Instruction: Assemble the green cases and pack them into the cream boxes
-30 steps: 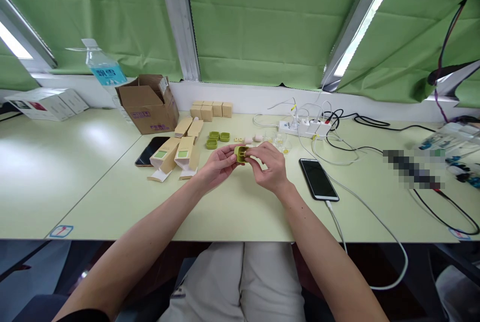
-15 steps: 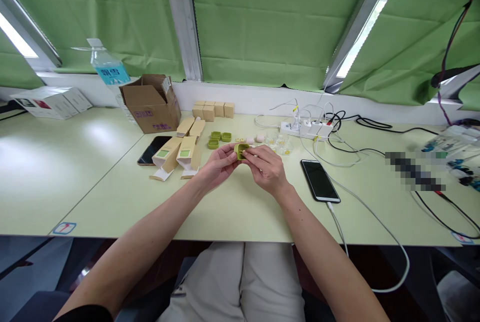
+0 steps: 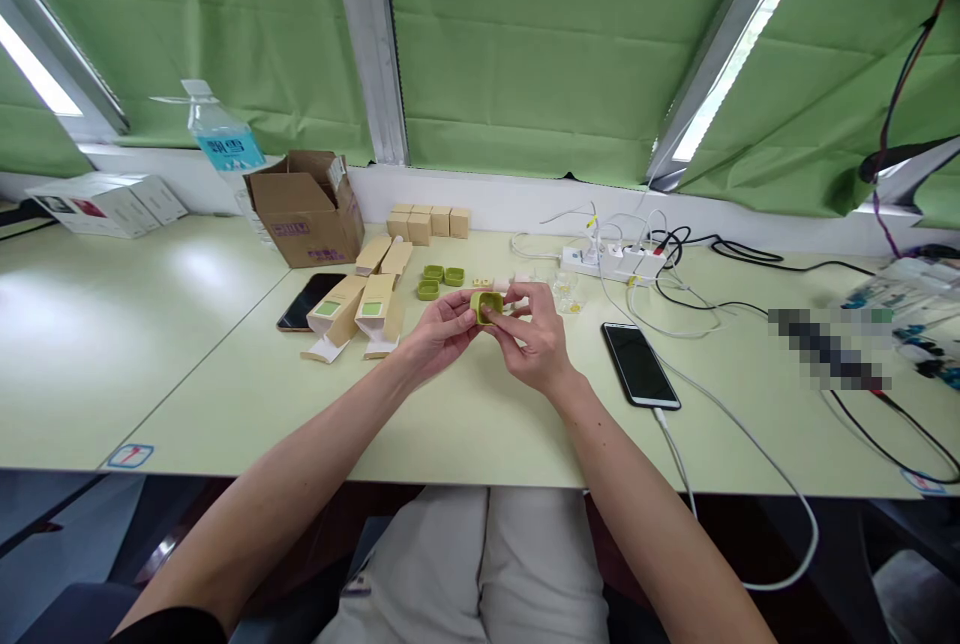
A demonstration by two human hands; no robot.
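Note:
A small green square cup is held up over the table in front of me, its hollow side facing me. My left hand grips it from the left between thumb and fingers. On the right, my right hand has fingertips at the cup's inside and right edge. Behind my hands are several more green cups, small yellowish pieces and clear plastic pieces. Two opened cartons with green labels lie left of my left hand.
A black phone lies beside the cartons, and a white-edged phone with a cable sits to the right. Farther back are a brown box, small tan boxes and a power strip.
My right hand's fingers have shifted and spread slightly at the cup. The cup is turned a little more towards me. The camera view has moved slightly.

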